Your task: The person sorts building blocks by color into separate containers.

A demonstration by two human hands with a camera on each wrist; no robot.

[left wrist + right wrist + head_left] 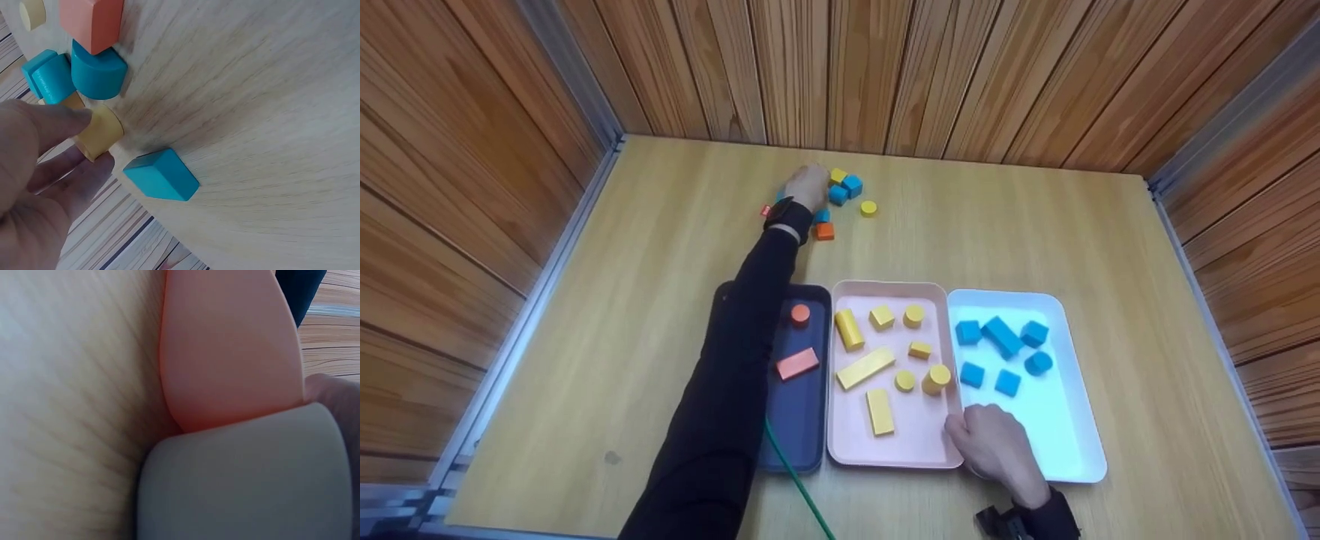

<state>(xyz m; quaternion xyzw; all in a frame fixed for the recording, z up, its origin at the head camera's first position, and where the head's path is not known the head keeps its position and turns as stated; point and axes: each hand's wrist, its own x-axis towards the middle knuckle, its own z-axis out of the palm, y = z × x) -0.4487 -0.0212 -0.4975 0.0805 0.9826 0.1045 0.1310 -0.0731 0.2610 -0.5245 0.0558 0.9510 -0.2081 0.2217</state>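
Note:
My left hand [808, 187] reaches to a cluster of blocks at the back of the table. In the left wrist view its thumb and fingers pinch a short yellow cylinder [104, 132]. Close by lie a blue slanted block [163, 175], a blue round-sided block [98, 73] and an orange block [93, 22]. My right hand [996, 444], fingers loosely curled, rests at the front where the pink tray [896, 459] and the white tray [1072, 420] meet. No held object shows there; the right wrist view mostly catches tray walls, with the fingers largely hidden.
Yellow blocks [866, 367] lie in the pink tray and blue blocks [1002, 337] in the white one. A dark tray [799, 420], partly under my left sleeve, holds red pieces [797, 364]. A green cord [799, 480] crosses its front edge. Wooden walls [862, 75] enclose the table.

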